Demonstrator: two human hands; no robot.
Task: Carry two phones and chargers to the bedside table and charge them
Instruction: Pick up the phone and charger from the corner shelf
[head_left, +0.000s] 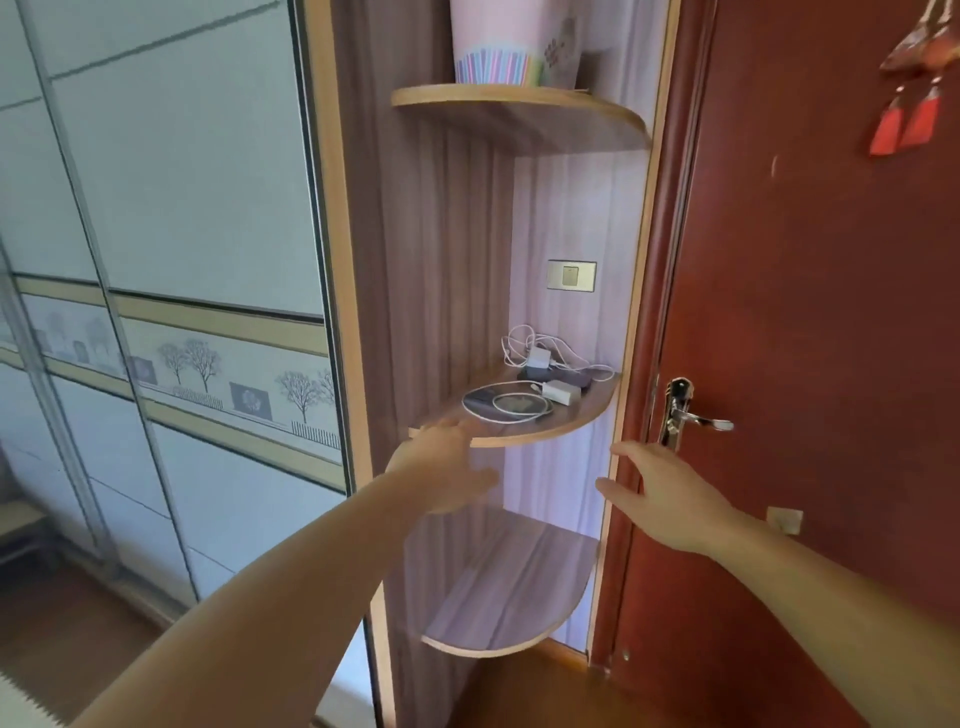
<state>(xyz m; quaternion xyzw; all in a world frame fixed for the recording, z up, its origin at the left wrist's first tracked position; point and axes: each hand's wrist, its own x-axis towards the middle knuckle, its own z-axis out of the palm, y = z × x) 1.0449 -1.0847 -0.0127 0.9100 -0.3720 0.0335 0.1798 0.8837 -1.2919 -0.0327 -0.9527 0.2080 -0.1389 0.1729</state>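
On the middle corner shelf (576, 423) lie two dark phones and two white chargers with coiled cables. The nearer phone (480, 401) has a white cable looped on it, and its charger (561, 391) lies just to the right. The farther phone (563, 375) sits behind, under the second charger (539, 357) and its tangled cable. My left hand (441, 470) is stretched out below the shelf's front edge, fingers apart and empty. My right hand (660, 499) hovers open lower right of the shelf, also empty.
A red door (810, 312) with a metal handle (693, 415) stands right of the shelves. A wardrobe with sliding panels (171, 260) fills the left. A pink patterned container (511, 44) rests on the upper shelf. A bare lower shelf (514, 597) sits beneath my hands.
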